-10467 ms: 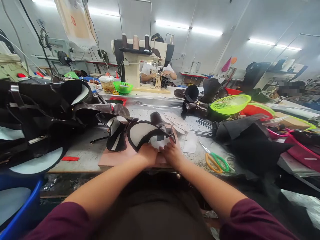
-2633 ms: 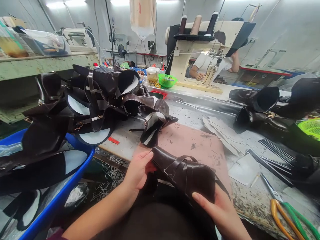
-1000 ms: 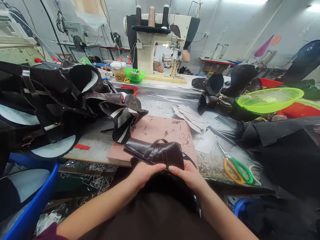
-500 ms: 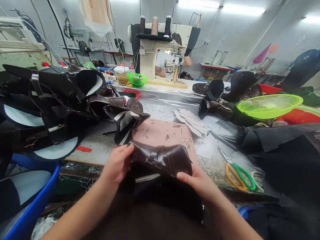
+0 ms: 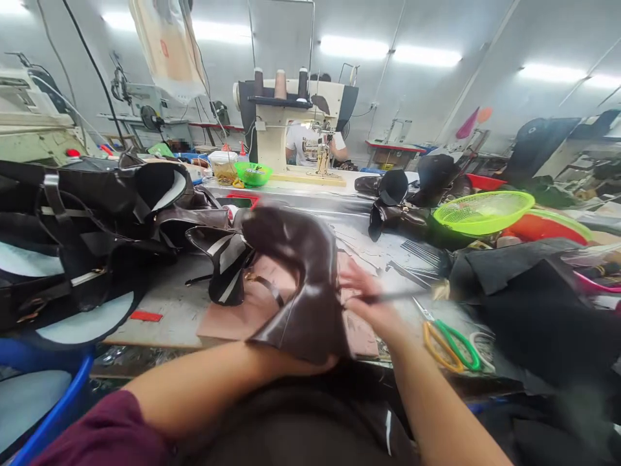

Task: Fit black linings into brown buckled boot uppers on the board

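Note:
A glossy dark brown boot upper (image 5: 313,278) stands raised in front of me, its toe end bent to the left and blurred. My left hand (image 5: 313,366) holds it from below at the wide lower end; most of its fingers are hidden by the leather. At the upper's right side is my right hand (image 5: 365,294), its fingers apart but smeared by motion. A dark narrow strap (image 5: 405,294) stretches rightward from beside that hand, also blurred. Beneath the upper lies a worn pink pad (image 5: 223,323), with a buckled strap (image 5: 266,286) across it.
Scissors (image 5: 449,343) with orange and green handles lie right. More boot uppers (image 5: 92,220) are piled left, near a blue bin (image 5: 72,388). A green basket (image 5: 485,210) and black material (image 5: 548,317) stand right. Beyond is a sewing machine (image 5: 272,129), with a person behind it.
The upper has swung from lying sideways between both hands to standing up. My left hand has shifted under it. My right hand has left its end and moved up alongside. The view has tilted up.

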`<state>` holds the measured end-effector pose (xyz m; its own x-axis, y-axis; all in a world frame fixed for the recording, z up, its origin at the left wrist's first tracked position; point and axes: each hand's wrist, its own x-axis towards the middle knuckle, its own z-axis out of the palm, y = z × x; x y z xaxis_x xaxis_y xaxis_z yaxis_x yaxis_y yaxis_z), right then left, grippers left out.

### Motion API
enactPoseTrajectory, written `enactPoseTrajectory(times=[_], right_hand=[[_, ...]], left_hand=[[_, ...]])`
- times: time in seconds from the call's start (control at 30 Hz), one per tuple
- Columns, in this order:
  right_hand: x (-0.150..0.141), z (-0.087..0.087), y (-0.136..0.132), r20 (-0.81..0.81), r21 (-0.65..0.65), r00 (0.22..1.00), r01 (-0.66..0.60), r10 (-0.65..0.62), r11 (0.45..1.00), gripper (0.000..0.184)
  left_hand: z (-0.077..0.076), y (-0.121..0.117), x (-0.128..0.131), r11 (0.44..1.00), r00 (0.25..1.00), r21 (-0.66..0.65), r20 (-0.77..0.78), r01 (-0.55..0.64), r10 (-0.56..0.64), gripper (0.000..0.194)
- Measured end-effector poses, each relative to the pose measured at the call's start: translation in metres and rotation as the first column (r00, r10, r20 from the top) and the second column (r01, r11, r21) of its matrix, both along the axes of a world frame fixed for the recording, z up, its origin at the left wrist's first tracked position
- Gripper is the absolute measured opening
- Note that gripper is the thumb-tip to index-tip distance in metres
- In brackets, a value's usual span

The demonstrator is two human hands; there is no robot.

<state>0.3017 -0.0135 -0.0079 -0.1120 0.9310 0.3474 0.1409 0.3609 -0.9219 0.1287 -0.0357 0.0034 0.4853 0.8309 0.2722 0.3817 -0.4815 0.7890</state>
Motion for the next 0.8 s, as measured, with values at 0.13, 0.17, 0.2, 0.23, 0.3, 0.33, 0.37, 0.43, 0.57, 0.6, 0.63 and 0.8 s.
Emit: enactPoseTrajectory(times=[0.13, 0.17, 0.2, 0.23, 0.3, 0.33, 0.37, 0.43, 0.57, 0.6, 0.63, 0.8], right_hand=[[0.006, -0.039, -0.002, 0.107, -0.123, 0.985, 0.152, -0.139, 0.981, 0.03], [0.01, -0.043, -0.003, 0.041, -0.134, 0.979, 0.206, -0.202, 0.969, 0.026], [0.014, -0.044, -0.003, -0.054, -0.158, 0.963, 0.254, -0.265, 0.954, 0.026], [0.019, -0.045, -0.003, -0.165, -0.193, 0.933, 0.288, -0.32, 0.938, 0.028], [0.027, -0.043, -0.002, -0.381, -0.278, 0.837, 0.302, -0.393, 0.912, 0.031], [0.029, -0.042, 0.0, -0.466, -0.321, 0.782, 0.286, -0.413, 0.903, 0.029], [0.029, -0.04, 0.002, -0.527, -0.356, 0.734, 0.266, -0.428, 0.896, 0.026], [0.024, -0.035, 0.007, -0.589, -0.375, 0.682, 0.245, -0.433, 0.894, 0.019], [0.004, -0.018, 0.014, -0.608, -0.263, 0.681, 0.314, -0.409, 0.912, 0.017], [0.0, -0.013, 0.016, -0.61, -0.225, 0.691, 0.32, -0.389, 0.92, 0.017], [-0.002, -0.009, 0.016, -0.608, -0.187, 0.709, 0.309, -0.357, 0.933, 0.019], [0.001, 0.008, 0.017, -0.376, -0.095, 0.904, 0.179, -0.202, 0.979, 0.035]], left_hand=[[-0.035, -0.011, -0.005, 0.973, 0.955, 0.035, -0.201, 0.23, -0.219, 0.038], [-0.036, -0.013, -0.016, 0.952, 0.917, -0.016, -0.266, 0.305, -0.299, 0.039], [-0.035, -0.015, -0.031, 0.922, 0.87, -0.111, -0.306, 0.371, -0.387, 0.039], [-0.032, -0.015, -0.048, 0.882, 0.831, -0.242, -0.306, 0.404, -0.465, 0.037], [-0.023, -0.011, -0.081, 0.786, 0.867, -0.525, -0.167, 0.326, -0.47, 0.027], [-0.019, -0.007, -0.094, 0.755, 0.951, -0.636, -0.103, 0.161, -0.29, 0.023], [-0.016, -0.002, -0.102, 0.688, 0.999, -0.726, -0.033, -0.008, -0.024, 0.024], [-0.015, 0.009, -0.103, 0.46, 0.906, -0.879, 0.087, -0.127, 0.415, 0.028], [-0.022, 0.035, -0.067, 0.355, 0.586, -0.933, 0.323, 0.064, 0.743, 0.02], [-0.023, 0.042, -0.057, 0.388, 0.526, -0.92, 0.36, 0.061, 0.771, 0.019], [-0.024, 0.05, -0.049, 0.421, 0.479, -0.906, 0.387, 0.039, 0.788, 0.02], [-0.011, 0.073, -0.036, 0.597, 0.44, -0.801, 0.52, -0.047, 0.732, 0.008]])
